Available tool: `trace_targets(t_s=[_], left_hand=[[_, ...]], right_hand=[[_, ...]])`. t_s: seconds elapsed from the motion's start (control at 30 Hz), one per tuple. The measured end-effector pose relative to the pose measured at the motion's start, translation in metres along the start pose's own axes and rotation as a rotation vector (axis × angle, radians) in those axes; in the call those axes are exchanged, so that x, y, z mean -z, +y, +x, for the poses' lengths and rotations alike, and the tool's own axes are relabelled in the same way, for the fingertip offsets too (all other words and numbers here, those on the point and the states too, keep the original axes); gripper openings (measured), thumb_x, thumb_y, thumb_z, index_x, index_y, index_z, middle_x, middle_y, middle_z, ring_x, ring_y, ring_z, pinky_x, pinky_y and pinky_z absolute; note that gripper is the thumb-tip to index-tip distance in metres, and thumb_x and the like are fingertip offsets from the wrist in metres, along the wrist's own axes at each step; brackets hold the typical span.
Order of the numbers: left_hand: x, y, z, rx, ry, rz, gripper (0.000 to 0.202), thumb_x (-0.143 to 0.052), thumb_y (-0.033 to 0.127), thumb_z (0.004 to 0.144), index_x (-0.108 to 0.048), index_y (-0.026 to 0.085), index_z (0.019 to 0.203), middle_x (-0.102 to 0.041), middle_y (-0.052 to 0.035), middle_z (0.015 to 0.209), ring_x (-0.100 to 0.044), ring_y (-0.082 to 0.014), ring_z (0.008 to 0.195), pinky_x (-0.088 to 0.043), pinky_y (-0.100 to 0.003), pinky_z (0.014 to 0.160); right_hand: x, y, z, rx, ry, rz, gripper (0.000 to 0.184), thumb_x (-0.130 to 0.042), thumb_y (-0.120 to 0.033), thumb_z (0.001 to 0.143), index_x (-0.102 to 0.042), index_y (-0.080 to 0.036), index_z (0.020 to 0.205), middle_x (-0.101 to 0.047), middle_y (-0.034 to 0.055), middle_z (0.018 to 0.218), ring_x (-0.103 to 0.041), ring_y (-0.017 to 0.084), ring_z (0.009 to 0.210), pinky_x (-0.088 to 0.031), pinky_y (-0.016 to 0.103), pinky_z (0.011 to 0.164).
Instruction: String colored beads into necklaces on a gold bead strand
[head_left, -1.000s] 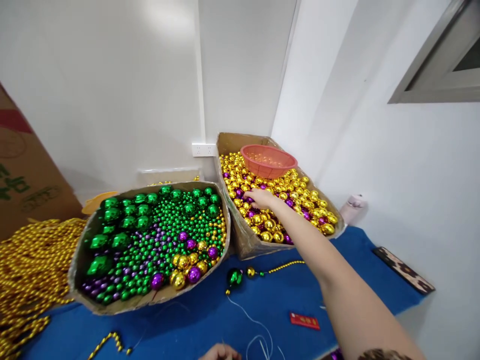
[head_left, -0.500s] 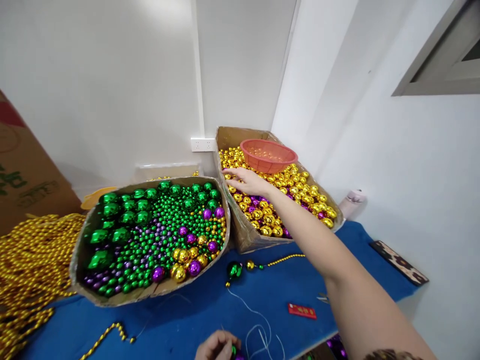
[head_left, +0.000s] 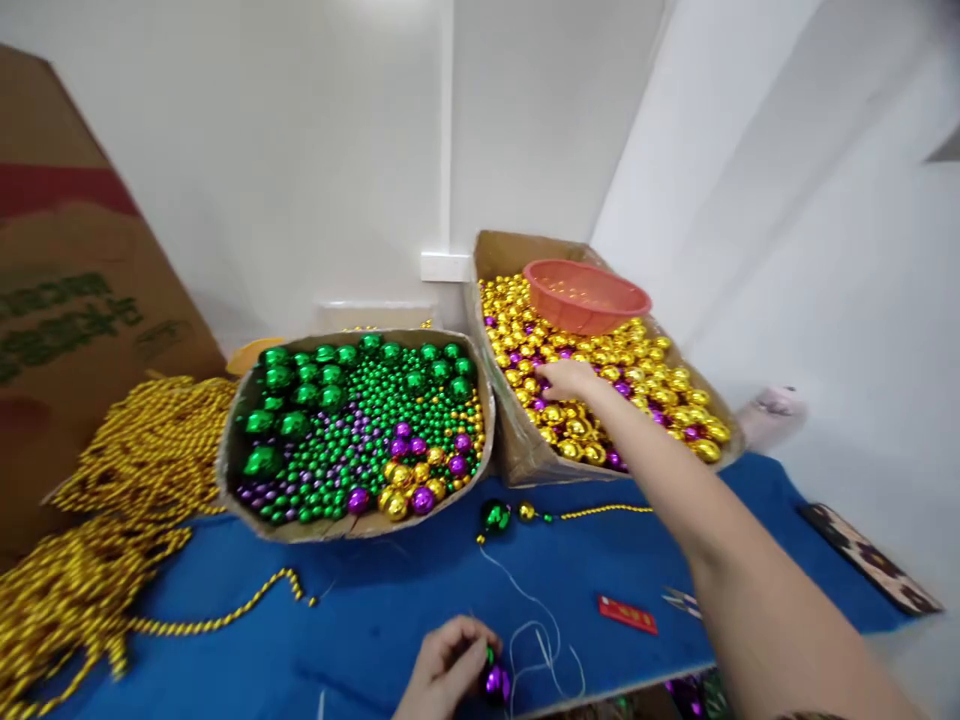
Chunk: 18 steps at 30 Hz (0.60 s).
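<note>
Gold balls [head_left: 649,362] in the box [head_left: 523,455] are fingered by the right hand [head_left: 568,380] — whether one is grasped cannot be told. Purple and green beads [head_left: 495,682] are clenched in the left hand [head_left: 448,668] at the bench [head_left: 360,600] edge. Slick balls could be nudged out of the box — or the beads let slip off the edge.

Blue mat [head_left: 420,600]; L box beads [head_left: 352,420] green/purple/gold; R box beads [head_left: 637,370] gold+purple; basket [head_left: 585,295] salmon; held beads [head_left: 493,680] purple/green.

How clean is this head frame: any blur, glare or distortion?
Head view: soft, even light with no hard shadows; motion blur smears the printed carton at left; the wide-angle lens tilts the walls; small glints on the gold beads; right hand readable; left hand, gripping a purple bead, cropped by the bottom edge.
</note>
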<state>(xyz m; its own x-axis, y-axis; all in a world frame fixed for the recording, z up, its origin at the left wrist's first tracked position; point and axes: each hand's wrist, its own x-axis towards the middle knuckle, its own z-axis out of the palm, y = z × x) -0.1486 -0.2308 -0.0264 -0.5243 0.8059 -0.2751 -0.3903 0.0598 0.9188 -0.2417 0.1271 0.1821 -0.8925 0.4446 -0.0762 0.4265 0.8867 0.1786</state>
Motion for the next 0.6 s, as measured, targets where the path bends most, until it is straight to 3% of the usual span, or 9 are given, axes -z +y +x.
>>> trace_targets(t_s=[0.13, 0.2, 0.3, 0.4, 0.47, 0.6], left_hand=[[0.0, 0.013, -0.01, -0.002, 0.049, -0.001, 0.041, -0.059, 0.051, 0.078, -0.068, 0.012, 0.084, -0.064, -0.0063, 0.078, -0.049, -0.0107, 0.062, -0.035, -0.02, 0.056], [-0.003, 0.02, -0.013, 0.015, 0.072, 0.012, 0.042, -0.059, 0.052, 0.078, -0.068, 0.012, 0.084, -0.064, -0.0065, 0.079, -0.05, -0.0114, 0.064, -0.036, -0.02, 0.057], [-0.006, 0.026, -0.012, 0.027, 0.075, 0.013, 0.042, -0.061, 0.053, 0.076, -0.067, 0.012, 0.085, -0.064, -0.0068, 0.082, -0.051, -0.012, 0.067, -0.036, -0.02, 0.057], [-0.004, 0.023, -0.009, 0.021, 0.064, 0.004, 0.042, -0.06, 0.053, 0.077, -0.067, 0.012, 0.085, -0.064, -0.0066, 0.08, -0.049, -0.0112, 0.064, -0.035, -0.019, 0.055], [-0.001, 0.016, -0.006, 0.018, 0.081, 0.0, 0.046, -0.061, 0.057, 0.074, -0.067, 0.012, 0.082, -0.063, -0.0063, 0.076, -0.048, -0.0111, 0.061, -0.035, -0.02, 0.053], [0.005, -0.002, 0.001, -0.036, 0.149, -0.005, 0.05, -0.064, 0.063, 0.066, -0.067, 0.013, 0.071, -0.062, -0.0064, 0.068, -0.051, -0.014, 0.062, -0.041, -0.024, 0.059]], right_hand=[[0.019, 0.006, -0.008, 0.014, 0.122, 0.039, 0.038, -0.058, -0.039, 0.082, -0.061, -0.018, 0.113, -0.065, 0.0164, 0.11, -0.06, 0.033, 0.099, -0.048, 0.043, 0.077], [0.03, -0.002, -0.013, 0.076, 0.182, 0.079, 0.041, -0.051, -0.043, 0.087, -0.056, -0.019, 0.119, -0.064, 0.0136, 0.113, -0.059, 0.029, 0.101, -0.047, 0.04, 0.081], [0.04, -0.026, -0.017, 0.303, 0.25, 0.229, 0.037, -0.047, -0.042, 0.09, -0.055, -0.023, 0.12, -0.065, 0.0046, 0.112, -0.061, 0.02, 0.097, -0.046, 0.031, 0.084], [0.042, -0.039, -0.014, 0.466, 0.32, 0.344, 0.036, -0.046, -0.039, 0.091, -0.056, -0.021, 0.121, -0.064, 0.0033, 0.115, -0.06, 0.019, 0.099, -0.044, 0.03, 0.087], [0.041, -0.028, -0.007, 0.378, 0.357, 0.309, 0.037, -0.043, -0.039, 0.092, -0.056, -0.021, 0.122, -0.063, 0.0037, 0.119, -0.058, 0.02, 0.106, -0.042, 0.031, 0.091], [0.033, 0.022, 0.008, 0.086, 0.392, 0.218, 0.04, -0.034, -0.036, 0.096, -0.052, -0.019, 0.127, -0.06, 0.0084, 0.122, -0.055, 0.023, 0.111, -0.04, 0.033, 0.094]])
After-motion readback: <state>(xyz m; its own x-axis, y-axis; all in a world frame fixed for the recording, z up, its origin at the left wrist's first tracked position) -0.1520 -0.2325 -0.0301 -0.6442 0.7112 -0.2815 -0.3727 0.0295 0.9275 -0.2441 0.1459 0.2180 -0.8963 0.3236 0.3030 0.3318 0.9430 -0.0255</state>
